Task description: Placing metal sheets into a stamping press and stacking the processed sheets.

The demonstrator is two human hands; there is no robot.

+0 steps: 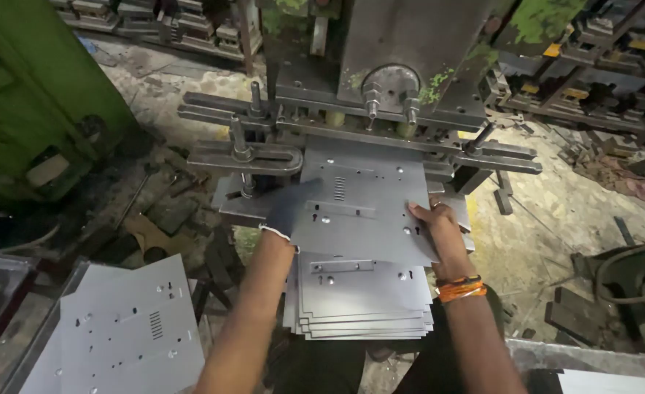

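Observation:
A grey punched metal sheet (359, 211) lies tilted on the press bed (238, 208), its far edge under the press die (381, 120). My left hand (289, 208), in a dark glove, grips the sheet's left edge. My right hand (435, 226), bare with an orange thread band at the wrist, holds its right edge. Below the sheet, on my lap, rests a stack of several similar sheets (362, 306).
A second pile of punched sheets (129, 332) lies at lower left. Clamp bars (246, 157) and bolts flank the die. A green machine (30, 95) stands at left. Metal scrap and blocks (577, 314) litter the floor at right.

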